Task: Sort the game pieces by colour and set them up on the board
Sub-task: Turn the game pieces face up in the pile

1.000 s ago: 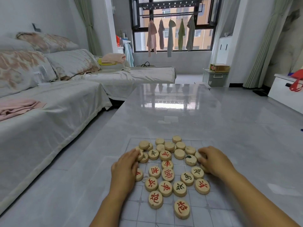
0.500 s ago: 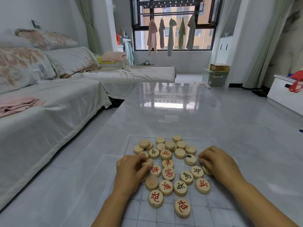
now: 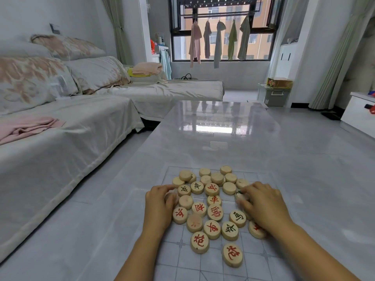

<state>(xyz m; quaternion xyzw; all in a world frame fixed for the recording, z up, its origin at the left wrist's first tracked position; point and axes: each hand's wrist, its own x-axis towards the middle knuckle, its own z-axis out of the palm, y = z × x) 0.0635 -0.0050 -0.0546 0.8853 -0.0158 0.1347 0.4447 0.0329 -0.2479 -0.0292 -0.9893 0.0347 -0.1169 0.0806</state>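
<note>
Game pieces (image 3: 215,212) are lying heaped on the gridded board (image 3: 203,268) on the tabletop (image 3: 223,126), red and black faces mixed, several blank side up. I am seeing the left hand (image 3: 159,207) pinching a blurred piece (image 3: 170,197) at the heap's left edge. The right hand (image 3: 263,205) is curling thumb and fingers round a dark-marked piece (image 3: 240,194) at the right edge.

Left hand (image 3: 159,207), right hand (image 3: 263,205) on wooden pieces (image 3: 215,212); gridded board (image 3: 209,266); glossy table (image 3: 223,138)

Covered sofa (image 3: 67,126) left, glossy grey table (image 3: 219,126), clothes-hung window (image 3: 221,37) behind.
</note>
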